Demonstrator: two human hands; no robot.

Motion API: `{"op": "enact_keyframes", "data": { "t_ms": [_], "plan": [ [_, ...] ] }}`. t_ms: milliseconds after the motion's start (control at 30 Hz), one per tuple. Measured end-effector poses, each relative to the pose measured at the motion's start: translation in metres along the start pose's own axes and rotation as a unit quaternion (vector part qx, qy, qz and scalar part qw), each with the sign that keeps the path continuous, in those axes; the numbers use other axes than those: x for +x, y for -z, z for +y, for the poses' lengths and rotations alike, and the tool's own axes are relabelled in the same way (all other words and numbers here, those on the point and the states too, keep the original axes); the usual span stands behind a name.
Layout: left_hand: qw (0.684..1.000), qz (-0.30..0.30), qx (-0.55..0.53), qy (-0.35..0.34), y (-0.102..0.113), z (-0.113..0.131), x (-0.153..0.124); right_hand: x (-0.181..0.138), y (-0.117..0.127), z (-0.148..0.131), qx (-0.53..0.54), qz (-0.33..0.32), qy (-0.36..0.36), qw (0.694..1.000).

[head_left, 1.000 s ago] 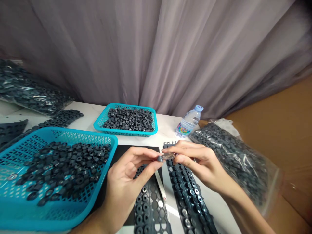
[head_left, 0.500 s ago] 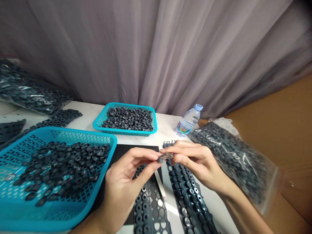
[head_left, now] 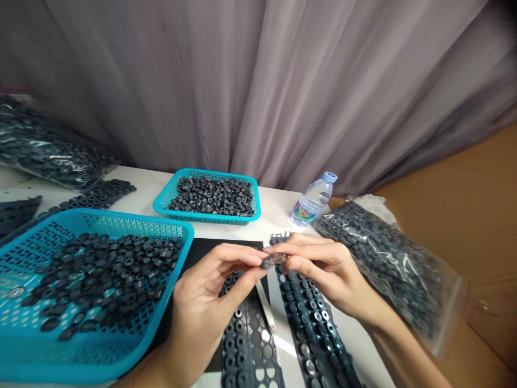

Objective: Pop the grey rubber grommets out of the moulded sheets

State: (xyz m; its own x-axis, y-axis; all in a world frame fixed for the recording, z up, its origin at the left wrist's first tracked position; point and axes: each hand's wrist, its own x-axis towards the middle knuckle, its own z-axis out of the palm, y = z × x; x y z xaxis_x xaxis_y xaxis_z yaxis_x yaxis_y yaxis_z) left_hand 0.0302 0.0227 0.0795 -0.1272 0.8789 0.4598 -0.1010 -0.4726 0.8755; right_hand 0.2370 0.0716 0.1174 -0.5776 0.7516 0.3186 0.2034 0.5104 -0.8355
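Pinched a small dark piece [head_left: 265, 264] in the left hand [head_left: 204, 299], above the table [head_left: 278, 207]; gripped a shiny item [head_left: 276, 258], perhaps metal, in the right hand [head_left: 325, 261]. Judged the piece light, rubbery, best held by its sides.

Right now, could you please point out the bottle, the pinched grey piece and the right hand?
Bottle [head_left: 314, 196]: head view, clear body.
Grey piece [head_left: 265, 265]: head view, visible side.
Right hand [head_left: 341, 268]: head view, middle.
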Motion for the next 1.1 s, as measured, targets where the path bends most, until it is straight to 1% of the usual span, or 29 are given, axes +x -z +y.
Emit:
{"op": "enact_keyframes", "data": {
  "t_ms": [467, 933, 1100],
  "plan": [
    [1.000, 0.004, 0.015, 0.006, 0.0016, -0.0032, -0.0016, 0.0010, -0.0022, -0.0008, 0.004, 0.005, -0.005, 1.000],
    [1.000, -0.005, 0.004, 0.018, 0.0021, -0.0038, -0.0026, 0.0011, -0.0027, -0.0012, -0.008, 0.000, -0.003, 1.000],
    [1.000, 0.000, -0.002, 0.022, 0.0011, -0.0038, -0.0021, 0.0014, -0.0033, -0.0004, -0.008, 0.005, -0.004, 1.000]
  ]
}}
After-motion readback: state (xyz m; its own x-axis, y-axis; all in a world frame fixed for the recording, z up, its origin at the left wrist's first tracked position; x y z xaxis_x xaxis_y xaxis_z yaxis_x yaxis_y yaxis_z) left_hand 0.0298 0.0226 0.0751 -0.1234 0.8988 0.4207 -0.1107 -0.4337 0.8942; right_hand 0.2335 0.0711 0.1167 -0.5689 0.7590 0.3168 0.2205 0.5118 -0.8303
